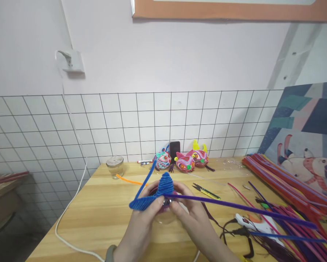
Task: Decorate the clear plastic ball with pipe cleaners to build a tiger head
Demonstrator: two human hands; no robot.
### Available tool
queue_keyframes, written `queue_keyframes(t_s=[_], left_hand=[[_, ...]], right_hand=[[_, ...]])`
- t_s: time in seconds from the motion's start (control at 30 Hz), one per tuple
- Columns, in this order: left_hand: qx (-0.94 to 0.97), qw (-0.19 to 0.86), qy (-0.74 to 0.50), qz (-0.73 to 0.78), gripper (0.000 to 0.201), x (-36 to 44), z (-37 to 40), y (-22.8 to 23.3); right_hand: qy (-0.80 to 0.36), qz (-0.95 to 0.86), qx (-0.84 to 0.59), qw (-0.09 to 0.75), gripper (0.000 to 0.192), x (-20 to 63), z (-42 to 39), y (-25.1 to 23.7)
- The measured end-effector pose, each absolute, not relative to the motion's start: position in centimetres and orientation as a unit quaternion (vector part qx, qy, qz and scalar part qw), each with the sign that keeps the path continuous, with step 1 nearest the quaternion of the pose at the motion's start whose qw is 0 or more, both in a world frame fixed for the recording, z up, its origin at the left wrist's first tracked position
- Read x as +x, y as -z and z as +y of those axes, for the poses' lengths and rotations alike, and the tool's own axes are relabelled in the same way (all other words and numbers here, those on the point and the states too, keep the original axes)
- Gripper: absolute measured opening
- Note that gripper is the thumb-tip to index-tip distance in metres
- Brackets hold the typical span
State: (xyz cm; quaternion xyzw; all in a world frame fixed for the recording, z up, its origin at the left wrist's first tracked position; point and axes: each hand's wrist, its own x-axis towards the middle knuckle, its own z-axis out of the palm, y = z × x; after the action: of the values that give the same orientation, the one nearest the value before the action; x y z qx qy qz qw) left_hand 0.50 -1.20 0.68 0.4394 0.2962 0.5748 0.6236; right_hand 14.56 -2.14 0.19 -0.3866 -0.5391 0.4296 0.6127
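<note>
Both hands are closed around a clear rounded craft piece (163,217) above the table's near middle; its underside looks see-through, and much of it is hidden by fingers. My left hand (145,222) grips its left side, thumb on top. From the right, my right hand (189,211) holds it with the thumb pressed near a small shiny spot. Blue coiled pipe cleaner (165,185) forms two pointed, ear-like shapes on it, one upright and one leaning left, with a loose blue end rising behind. A long purple pipe cleaner (234,205) runs from the piece far to the right.
Finished colourful animal-face balls (185,162) and a phone (174,150) stand by the tiled wall. A glass cup (115,166) is at back left. Yellow-handled snips (207,192), a white glue gun (257,226) and bundles of pipe cleaners (283,182) lie right. A white cable (67,209) hangs left.
</note>
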Motion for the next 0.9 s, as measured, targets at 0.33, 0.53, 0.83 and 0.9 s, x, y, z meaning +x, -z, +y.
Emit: queue_keyframes(t_s=[0.33, 0.53, 0.83, 0.9], left_hand=[[0.444, 0.595, -0.592, 0.314, 0.037, -0.7, 0.1, -0.6], [0.478, 0.607, -0.555, 0.311, 0.039, -1.8, 1.1, -1.0], [0.52, 0.596, -0.528, 0.309, 0.044, -1.8, 1.1, 0.0], [0.517, 0.607, -0.521, 0.304, 0.051, -1.7, 1.0, -0.1]], right_hand=[[-0.306, -0.583, -0.363, 0.659, 0.006, 14.6, -2.8, -1.1], [-0.27, -0.604, -0.35, 0.663, 0.012, 14.3, -2.7, -0.8], [-0.25, -0.627, -0.352, 0.649, 0.008, 14.1, -2.7, -0.8], [-0.253, -0.625, -0.356, 0.647, 0.009, 14.1, -2.7, -0.9]])
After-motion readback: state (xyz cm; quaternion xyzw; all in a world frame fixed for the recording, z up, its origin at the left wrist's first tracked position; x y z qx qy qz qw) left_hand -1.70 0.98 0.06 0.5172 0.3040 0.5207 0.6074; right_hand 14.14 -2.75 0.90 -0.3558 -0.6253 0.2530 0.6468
